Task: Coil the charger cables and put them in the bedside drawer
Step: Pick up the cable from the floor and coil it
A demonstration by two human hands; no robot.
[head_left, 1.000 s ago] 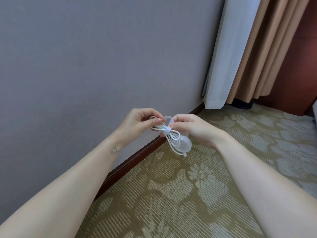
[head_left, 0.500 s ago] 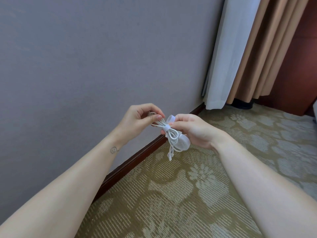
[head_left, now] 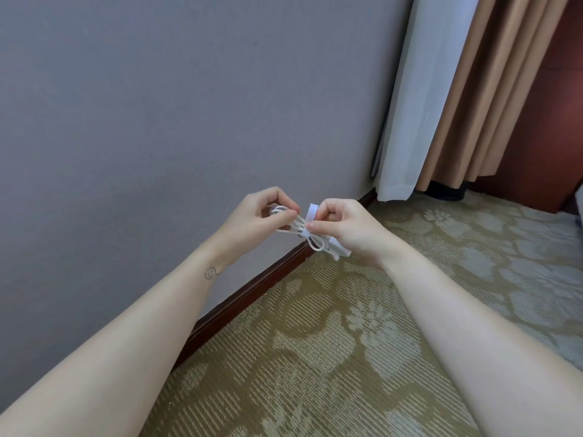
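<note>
Above the carpet (head_left: 315,357), both hands grip a coiled white cable (head_left: 296,227): left hand (head_left: 255,222) pinching loops, right hand (head_left: 344,228) pinching its strap (head_left: 313,212) (white).

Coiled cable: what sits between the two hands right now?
In the head view, the white cable bundle and its white strap tab span the gap between left hand and right hand.

Charger puck (head_left: 342,249) mostly behind right hand (head_left: 350,230)
</note>
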